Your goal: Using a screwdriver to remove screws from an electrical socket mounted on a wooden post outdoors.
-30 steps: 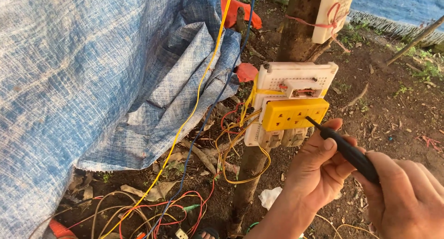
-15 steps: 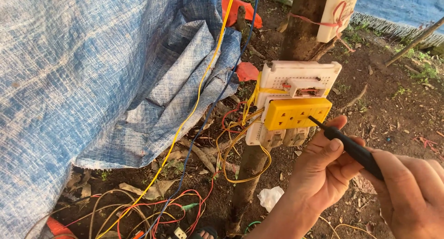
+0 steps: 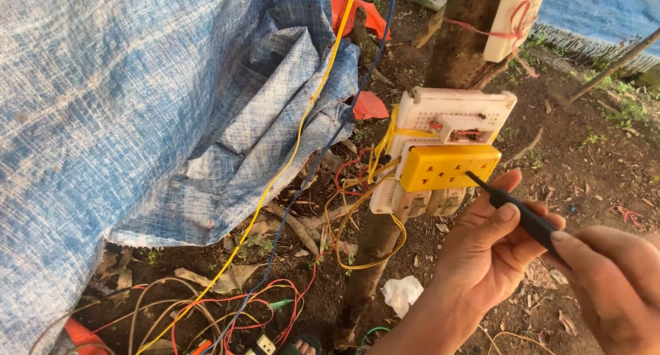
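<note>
Head view: I see 2 hands. Left hand [image 3: 485, 255] and right hand [image 3: 612, 293] both pinch 1 black screwdriver [image 3: 515, 209]; its tip touches the right end of 1 yellow socket block [image 3: 447, 167]. That block sits on 1 white perforated board [image 3: 450, 114] fixed to 1 trunk [image 3: 460, 46], w/ 1 more white box [image 3: 505, 21] tied higher up by red cord. 1 blue tarp [image 3: 124, 101] at left. 1 white paper scrap [image 3: 402, 294] on the dirt. Loose wires [image 3: 227, 314], too tangled to count.
</note>
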